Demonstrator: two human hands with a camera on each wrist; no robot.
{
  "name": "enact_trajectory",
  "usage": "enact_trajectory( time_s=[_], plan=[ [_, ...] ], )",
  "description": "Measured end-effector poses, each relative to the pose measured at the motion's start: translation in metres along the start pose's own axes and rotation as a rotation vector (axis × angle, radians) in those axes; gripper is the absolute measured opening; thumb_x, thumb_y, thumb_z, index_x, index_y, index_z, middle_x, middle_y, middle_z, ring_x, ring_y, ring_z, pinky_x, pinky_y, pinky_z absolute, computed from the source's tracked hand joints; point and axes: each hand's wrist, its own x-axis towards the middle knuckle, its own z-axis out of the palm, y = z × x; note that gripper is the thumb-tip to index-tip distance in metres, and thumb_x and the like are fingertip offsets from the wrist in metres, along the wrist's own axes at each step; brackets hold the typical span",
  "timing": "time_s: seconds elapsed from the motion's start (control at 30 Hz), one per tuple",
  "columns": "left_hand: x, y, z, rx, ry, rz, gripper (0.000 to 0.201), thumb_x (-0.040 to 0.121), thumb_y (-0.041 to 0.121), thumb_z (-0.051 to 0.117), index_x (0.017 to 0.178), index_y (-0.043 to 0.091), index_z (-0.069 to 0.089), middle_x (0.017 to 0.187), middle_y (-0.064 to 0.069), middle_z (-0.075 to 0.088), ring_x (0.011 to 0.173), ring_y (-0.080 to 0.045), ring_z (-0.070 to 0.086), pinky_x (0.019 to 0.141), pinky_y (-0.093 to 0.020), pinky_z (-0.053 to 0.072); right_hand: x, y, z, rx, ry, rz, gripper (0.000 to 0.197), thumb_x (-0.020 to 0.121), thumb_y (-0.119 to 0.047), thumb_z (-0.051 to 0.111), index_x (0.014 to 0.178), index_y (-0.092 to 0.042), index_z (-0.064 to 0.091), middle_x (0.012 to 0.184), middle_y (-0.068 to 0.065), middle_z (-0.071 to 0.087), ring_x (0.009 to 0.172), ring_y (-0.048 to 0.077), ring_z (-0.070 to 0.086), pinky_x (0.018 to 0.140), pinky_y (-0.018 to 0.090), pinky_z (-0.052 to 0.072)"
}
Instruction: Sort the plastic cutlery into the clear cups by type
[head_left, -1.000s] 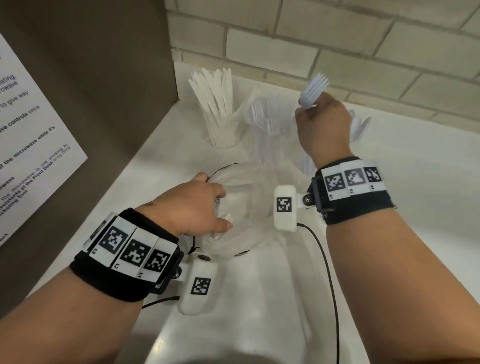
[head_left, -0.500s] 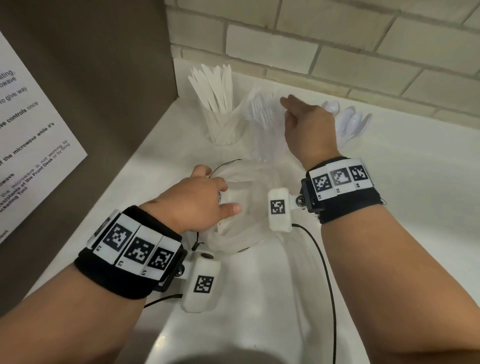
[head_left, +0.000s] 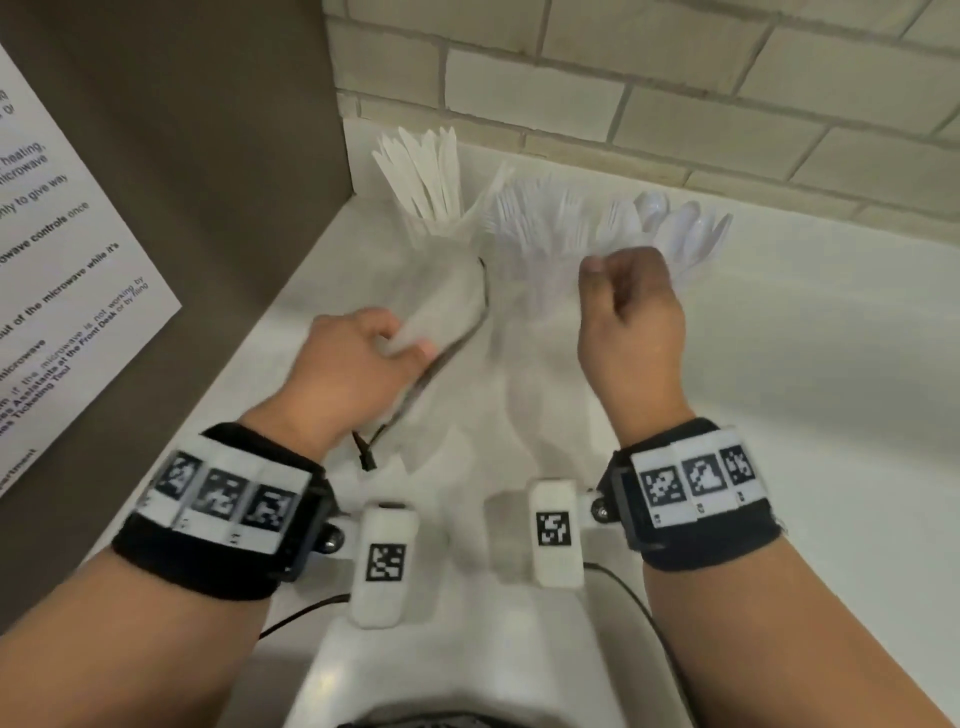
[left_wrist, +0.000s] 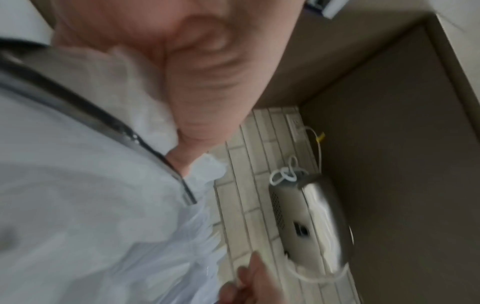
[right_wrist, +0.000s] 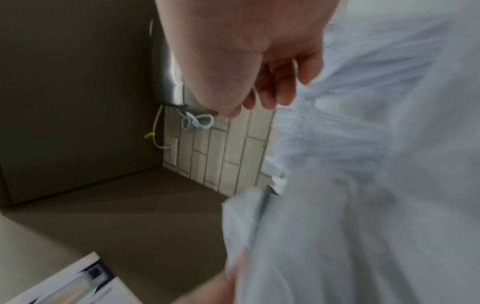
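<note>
On a white counter (head_left: 831, 415) set against a pale brick wall (head_left: 675, 104), beside a printed paper notice (head_left: 62, 260) on a brown side panel, the person's left hand (head_left: 353, 358) is clutching a crumpled clear plastic bag with a dark zip edge (head_left: 447, 306), its grip closing tight on the film. The bag is looking slack, and no loose cutlery is showing on the counter around it. Behind it, three clear plastic cups are standing in a row along the wall: one cup of white plastic knives (head_left: 426, 176) at the left, one of white plastic forks (head_left: 535, 218) in the middle and one of white plastic spoons (head_left: 680, 228) at the right; the pieces in each are too many and too blurred to count. The right hand (head_left: 628, 322), which a second ago was lifting a fanned bunch of white cutlery above the row, is now pulling back empty in front of the fork and spoon cups, its grip slack with fingers loosely curled around nothing. That suggests the bunch has gone into a cup and the sorting is nearing its end.
</note>
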Motion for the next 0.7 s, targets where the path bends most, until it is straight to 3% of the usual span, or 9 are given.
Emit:
enact_trajectory(
  time_s=[0.1,0.2,0.27,0.33,0.4,0.47,0.53,0.63,0.7],
  plan=[
    [0.005,-0.012,-0.011,-0.373,-0.022,-0.07,0.056,0.077,0.055,0.067,0.095,0.002,0.062,0.084,-0.007,0.059,0.073,-0.026,0.052,0.072,-0.032,0.043,-0.02,-0.004,0.018,0.03,-0.346,0.311,0.051,0.096,-0.055,0.039,0.089,-0.008,0.057,0.076,0.005,0.066,0.072,0.017,0.066,0.074,0.035,0.055],
    [-0.001,-0.012,-0.01,-0.511,-0.147,-0.141,0.059,0.075,0.058,0.066,0.095,0.001,0.065,0.085,-0.006,0.06,0.077,-0.023,0.052,0.078,-0.034,0.044,-0.032,-0.018,0.035,0.322,-0.653,0.607,0.053,0.094,-0.061,0.038,0.113,-0.016,0.059,0.1,0.004,0.069,0.089,0.023,0.068,0.085,0.042,0.056],
    [-0.004,-0.014,-0.01,-0.535,-0.216,-0.179,0.069,0.072,0.06,0.065,0.094,-0.006,0.059,0.089,-0.006,0.055,0.08,-0.024,0.048,0.08,-0.039,0.043,-0.036,-0.025,0.043,0.48,-0.646,0.648,0.034,0.099,-0.04,0.045,0.115,-0.013,0.058,0.098,0.005,0.068,0.089,0.024,0.067,0.082,0.041,0.056],
    [-0.006,-0.018,-0.011,-0.576,-0.202,-0.219,0.05,0.082,0.043,0.065,0.089,-0.006,0.06,0.086,-0.009,0.058,0.078,-0.026,0.052,0.081,-0.043,0.047,-0.039,-0.028,0.046,0.564,-0.585,0.689,0.012,0.099,-0.013,0.047,0.108,-0.01,0.055,0.084,0.004,0.064,0.074,0.02,0.063,0.07,0.038,0.057],
    [-0.002,-0.025,-0.016,-0.678,-0.066,-0.313,0.022,0.091,0.008,0.056,0.071,0.005,0.066,0.069,-0.007,0.065,0.069,-0.024,0.06,0.069,-0.029,0.052,-0.04,-0.028,0.046,0.591,-0.562,0.732,0.014,0.098,-0.002,0.044,0.102,-0.011,0.054,0.081,0.003,0.06,0.069,0.018,0.06,0.064,0.036,0.056],
    [0.001,-0.031,-0.025,-0.842,0.131,-0.432,0.038,0.087,-0.008,0.048,0.061,0.011,0.066,0.06,-0.001,0.065,0.065,-0.022,0.062,0.052,-0.021,0.05,-0.039,-0.023,0.043,0.592,-0.496,0.758,0.015,0.1,-0.005,0.041,0.105,-0.012,0.054,0.089,0.005,0.06,0.077,0.021,0.061,0.065,0.037,0.056],
    [-0.002,-0.03,-0.03,-1.011,0.175,-0.451,0.022,0.092,0.001,0.049,0.086,0.006,0.069,0.077,-0.004,0.069,0.069,-0.021,0.066,0.053,-0.025,0.052,-0.039,-0.019,0.04,0.582,-0.43,0.772,0.017,0.1,-0.01,0.044,0.115,-0.011,0.052,0.1,0.006,0.061,0.086,0.023,0.063,0.073,0.043,0.058],
    [-0.026,-0.005,-0.033,-1.032,-0.205,-0.225,0.047,0.093,0.054,0.044,0.097,0.017,0.073,0.085,-0.001,0.074,0.073,-0.013,0.071,0.066,-0.03,0.057,-0.042,-0.011,0.038,0.601,-0.472,0.788,0.043,0.088,-0.014,0.068,0.127,-0.009,0.051,0.118,0.01,0.064,0.102,0.028,0.067,0.089,0.052,0.054],
    [-0.036,0.007,-0.025,-0.757,-0.417,-0.094,0.057,0.073,0.066,0.06,0.101,0.017,0.071,0.108,-0.009,0.068,0.1,-0.017,0.068,0.083,-0.031,0.055,-0.047,-0.013,0.037,0.574,-0.599,0.78,0.046,0.076,-0.018,0.079,0.117,-0.008,0.061,0.11,0.011,0.071,0.099,0.029,0.069,0.092,0.057,0.051]
  ],
)
